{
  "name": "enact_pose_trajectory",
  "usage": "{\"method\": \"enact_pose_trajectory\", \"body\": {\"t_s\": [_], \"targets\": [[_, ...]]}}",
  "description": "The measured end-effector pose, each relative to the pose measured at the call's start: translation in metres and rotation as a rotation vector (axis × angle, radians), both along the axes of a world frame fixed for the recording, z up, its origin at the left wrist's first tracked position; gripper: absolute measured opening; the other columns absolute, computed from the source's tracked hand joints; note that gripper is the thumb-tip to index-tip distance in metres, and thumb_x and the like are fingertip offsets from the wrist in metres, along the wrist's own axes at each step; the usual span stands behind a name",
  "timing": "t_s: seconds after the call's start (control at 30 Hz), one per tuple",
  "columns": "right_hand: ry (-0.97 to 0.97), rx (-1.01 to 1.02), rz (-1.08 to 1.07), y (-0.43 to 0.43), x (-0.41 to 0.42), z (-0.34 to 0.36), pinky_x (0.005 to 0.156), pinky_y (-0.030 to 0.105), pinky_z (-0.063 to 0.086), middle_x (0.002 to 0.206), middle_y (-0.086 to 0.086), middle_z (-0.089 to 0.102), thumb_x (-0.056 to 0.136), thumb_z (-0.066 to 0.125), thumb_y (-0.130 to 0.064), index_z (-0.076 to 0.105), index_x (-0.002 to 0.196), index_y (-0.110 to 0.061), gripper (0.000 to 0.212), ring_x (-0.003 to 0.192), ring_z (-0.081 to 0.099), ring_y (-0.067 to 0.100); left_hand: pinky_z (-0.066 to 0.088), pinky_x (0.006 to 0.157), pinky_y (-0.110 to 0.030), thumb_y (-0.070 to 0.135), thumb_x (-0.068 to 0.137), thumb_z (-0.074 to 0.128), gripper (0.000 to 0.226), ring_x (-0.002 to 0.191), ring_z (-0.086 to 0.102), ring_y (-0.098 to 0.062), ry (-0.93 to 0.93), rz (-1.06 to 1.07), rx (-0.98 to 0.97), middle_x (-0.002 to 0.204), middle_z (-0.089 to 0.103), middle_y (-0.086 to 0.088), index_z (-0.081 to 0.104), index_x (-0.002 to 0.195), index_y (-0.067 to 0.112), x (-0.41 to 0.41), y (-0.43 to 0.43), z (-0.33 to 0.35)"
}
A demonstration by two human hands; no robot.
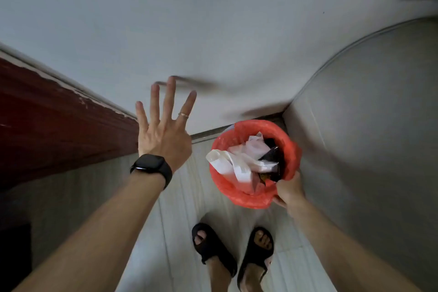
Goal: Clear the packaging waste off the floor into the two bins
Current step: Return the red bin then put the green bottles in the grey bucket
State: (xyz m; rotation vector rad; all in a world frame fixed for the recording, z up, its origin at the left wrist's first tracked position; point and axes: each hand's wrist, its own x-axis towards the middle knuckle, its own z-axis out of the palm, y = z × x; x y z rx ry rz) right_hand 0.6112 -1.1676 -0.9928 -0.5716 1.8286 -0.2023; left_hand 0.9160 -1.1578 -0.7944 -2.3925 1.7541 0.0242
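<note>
- dark red woodwork fills the left edge, running along the base of a pale wall; no waste lies beside it.
- the left hand is raised in front of the wall, fingers spread wide and palm turned away, holding nothing and touching nothing; a black watch sits on the wrist and a ring on one finger.
- the floor between the arms is pale tile, and the strip in view shows no packaging on it, only two feet in black sandals.
- the bin, lined with a red bag, sits right of centre in the corner, next to a grey curved surface; it is packed with white plastic and paper waste and something dark, with one white piece hanging over the left rim.
- the right hand is closed on the near right rim of the bin, pinching the red liner.
- judging from this, the clearing looks nearly or fully done here, though only one bin is in view, so the second bin and the rest of the floor cannot be checked.
</note>
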Motion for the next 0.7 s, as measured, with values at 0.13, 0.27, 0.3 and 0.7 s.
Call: {"method": "enact_pose_trajectory", "body": {"t_s": [0.13,0.27,0.3,0.7], "targets": [[-0.146,-0.002,-0.182,-0.009,0.013,-0.047,0.059,0.044,0.061,0.116,0.005,0.068,0.082,0.05,0.004,0.055,0.124,-0.035,0.057,0.094,0.07,0.03,0.006,0.108,-0.079,0.013,0.072,0.069,0.116,0.15,-0.01,-0.045,-0.114,-0.004,-0.117,0.164,-0.021,-0.008,-0.006,0.158,0.034,-0.006,-0.011,-0.053],[-0.21,0.009,-0.402,-0.012,0.03,-0.09,0.06,0.036,0.058,0.113,0.004,0.066,0.085,0.044,0.016,0.058,0.118,-0.029,0.058,0.099,0.066,0.026,0.005,0.106,-0.081,0.019,0.078,0.065,0.109,0.147,-0.007,-0.052,-0.143,0.023,-0.172,0.161,-0.026,-0.009,-0.009,0.158,0.026,-0.001,-0.024,-0.083],[-0.22,0.012,-0.444,-0.01,0.036,-0.092,0.063,0.036,0.058,0.11,0.005,0.066,0.085,0.045,0.016,0.06,0.114,-0.029,0.055,0.096,0.066,0.025,0.005,0.106,-0.081,0.019,0.079,0.065,0.109,0.147,-0.006,-0.053,-0.142,0.05,-0.178,0.162,-0.024,-0.011,-0.01,0.158,0.025,0.002,-0.026,-0.082],[-0.052,-0.012,0.563,0.029,0.098,0.044,0.071,0.029,0.042,0.078,-0.003,0.063,0.09,0.055,-0.013,0.061,0.077,-0.021,0.016,0.082,0.058,0.021,0.009,0.119,-0.057,0.035,0.089,0.042,0.076,0.151,0.007,-0.032,0.043,0.103,0.436,0.165,0.014,-0.007,0.011,0.159,0.026,-0.01,0.016,-0.016]]}}
